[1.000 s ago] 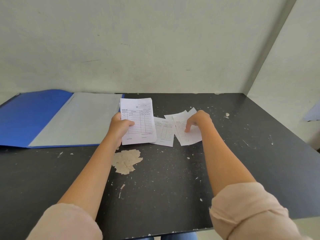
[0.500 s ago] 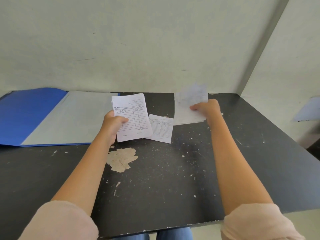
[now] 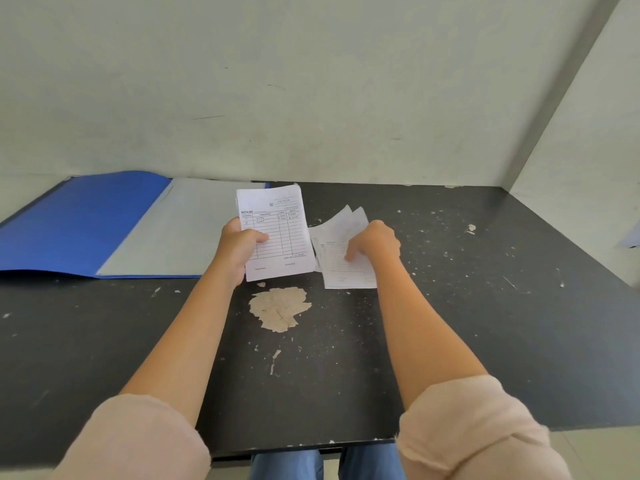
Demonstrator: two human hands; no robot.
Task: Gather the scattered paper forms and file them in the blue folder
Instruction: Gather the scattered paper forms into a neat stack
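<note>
The blue folder (image 3: pixel 79 220) lies open at the table's far left, a pale grey inner sheet (image 3: pixel 166 233) showing on its right half. My left hand (image 3: pixel 239 249) grips a stack of white printed forms (image 3: pixel 280 230), held upright just right of the folder, thumb across the front. My right hand (image 3: pixel 375 240) is curled on a few loose forms (image 3: pixel 341 268) that lie overlapped on the table beside the stack, fingertips pressing the top sheet. The corners of two of these sheets fan out behind the hand.
The black table (image 3: pixel 485 306) is speckled with white chips and has a peeled beige patch (image 3: pixel 278 308) in front of the forms. Walls close off the back and right (image 3: pixel 588 168). The near table edge is just above my knees.
My right hand, which had lifted forms into the air at the back, has brought them down onto the single form beside the stack. The left hand's stack has stayed in place.
</note>
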